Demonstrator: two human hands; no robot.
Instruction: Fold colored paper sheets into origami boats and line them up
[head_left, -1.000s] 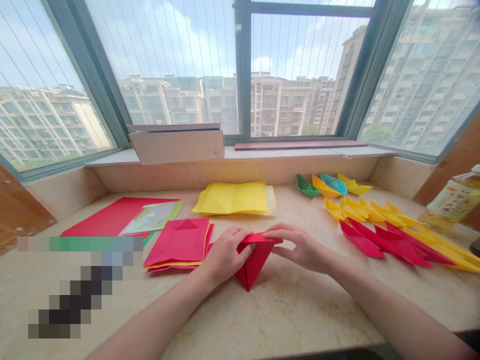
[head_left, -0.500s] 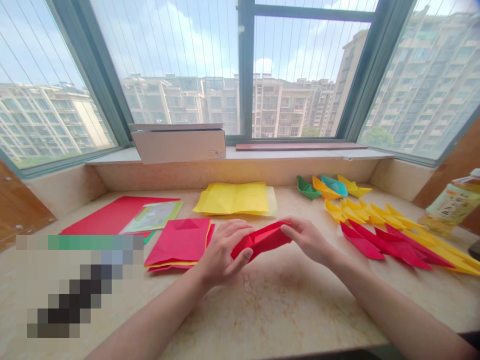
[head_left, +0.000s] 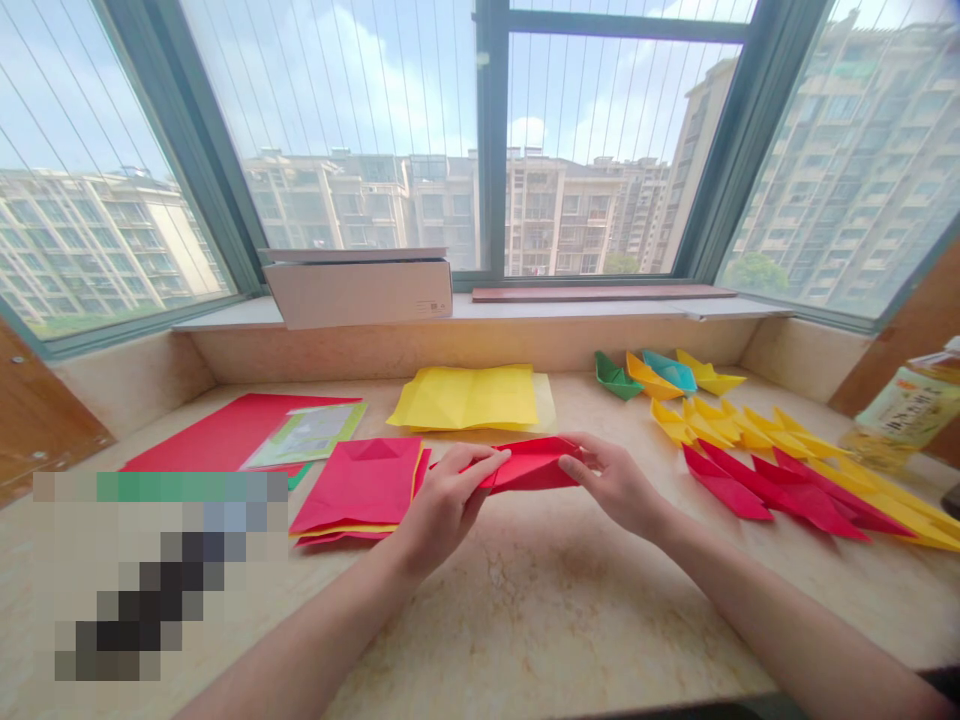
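A red folded paper, long and narrow with a raised edge, is held between both hands above the counter. My left hand grips its left end, thumb on the near side and fingers partly hiding that end. My right hand pinches the right end between thumb and fingers. Left of my left hand lies a stack of creased red and yellow paper. To the right of my right hand are several red paper boats and, behind them, several yellow paper boats.
Yellow paper sheets lie at the back middle. Green, orange, blue and yellow boats stand at the back right, near a bottle. Red sheets with a clear packet lie left. A white box sits on the sill.
The red paper has turned from slanted to nearly level. My left hand has moved slightly up, and its thumb has come up onto the paper. My right hand stays at the right end.
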